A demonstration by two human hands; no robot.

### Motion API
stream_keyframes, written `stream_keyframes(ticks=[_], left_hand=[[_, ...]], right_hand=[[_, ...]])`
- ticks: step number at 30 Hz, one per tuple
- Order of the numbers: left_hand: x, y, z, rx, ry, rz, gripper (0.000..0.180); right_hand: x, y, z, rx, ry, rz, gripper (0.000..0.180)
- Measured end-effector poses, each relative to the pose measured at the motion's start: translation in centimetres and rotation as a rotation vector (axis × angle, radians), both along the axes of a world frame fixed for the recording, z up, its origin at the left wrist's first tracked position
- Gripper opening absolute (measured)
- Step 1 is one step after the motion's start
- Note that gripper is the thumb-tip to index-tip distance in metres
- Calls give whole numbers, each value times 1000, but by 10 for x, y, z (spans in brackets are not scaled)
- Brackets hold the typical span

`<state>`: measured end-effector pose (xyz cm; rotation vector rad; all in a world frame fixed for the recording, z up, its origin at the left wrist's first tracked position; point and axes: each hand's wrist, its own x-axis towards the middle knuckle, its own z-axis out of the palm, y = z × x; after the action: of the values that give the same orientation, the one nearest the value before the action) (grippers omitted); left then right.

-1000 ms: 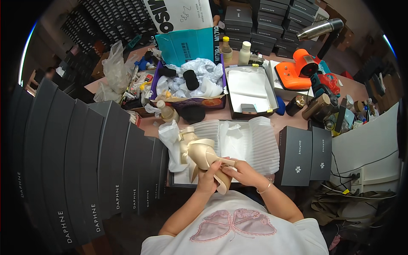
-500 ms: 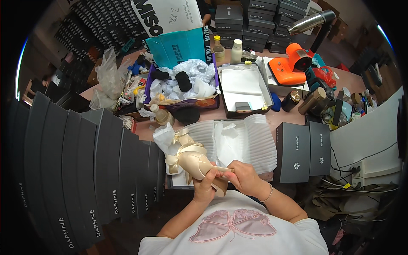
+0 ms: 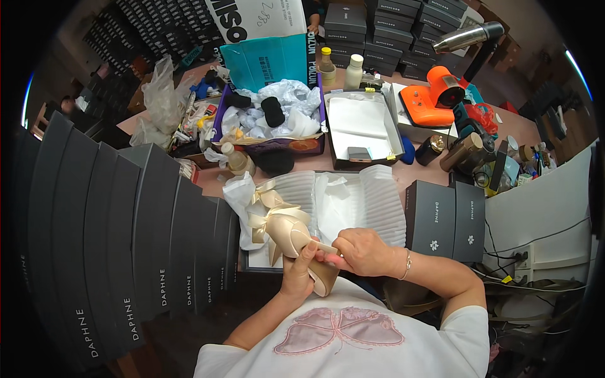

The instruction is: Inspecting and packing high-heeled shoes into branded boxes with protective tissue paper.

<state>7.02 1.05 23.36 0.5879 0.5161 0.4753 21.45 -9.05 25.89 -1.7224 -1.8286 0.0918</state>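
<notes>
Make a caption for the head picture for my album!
Left hand and right hand on a beige shoe, dark boxes to either side.

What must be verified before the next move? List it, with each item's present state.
1. Left grip secure on the cream shoe: ok, fingers closed around its side.
2. Right grip pinching the shoe's pale strip: cannot tell, curled fingers hide the contact.
3. Ribbon bow knotted firmly: cannot tell, only its loops show.
4. Foam sheet open: ok, spread beyond the hands.
5. Left grip free: not ok, occupied by the shoe.
</notes>
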Motion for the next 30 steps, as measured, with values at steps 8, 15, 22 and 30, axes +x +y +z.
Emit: stream_keyframes(ticks=[8,15,22,30], left_hand=[[12,46,-17,242,-277,-134,68],[18,69,-27,255,-253,-209,85],[17,59,-35,210,-250,-248,76],[15,58,-32,315,-203,-192,84]], right_hand=[[-13,13,13,91,374,-24,38],[-48,18,1,130,480,-89,47],[-59,17,-14,124,415,-97,43],[-62,16,-17,100,454,-72,41]])
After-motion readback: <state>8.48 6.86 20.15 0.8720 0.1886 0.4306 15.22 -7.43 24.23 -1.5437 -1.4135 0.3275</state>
